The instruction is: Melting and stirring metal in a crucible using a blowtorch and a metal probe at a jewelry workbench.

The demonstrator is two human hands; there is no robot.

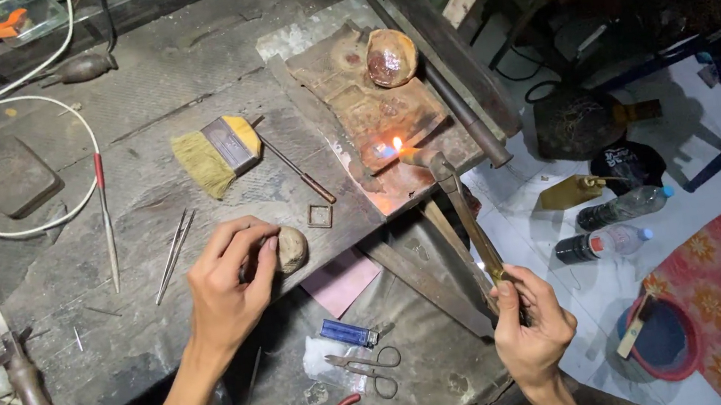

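Brass-coloured torch (467, 215) is gripped in the right hand (531, 325), its flame (397, 144) played on a small workpiece (384, 153) on the scorched soldering block (365, 102). Heat is best kept steady and trained on the piece. A rounded stone-like lump (291, 247) is clasped by the left hand (230, 284) on the bench (155, 290); the piece lies well beyond both hands.

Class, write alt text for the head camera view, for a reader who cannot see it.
At a worn workbench, the right hand holds a torch whose flame plays on a metal plate. The left hand grips a small rounded lump, near a brush and tweezers.
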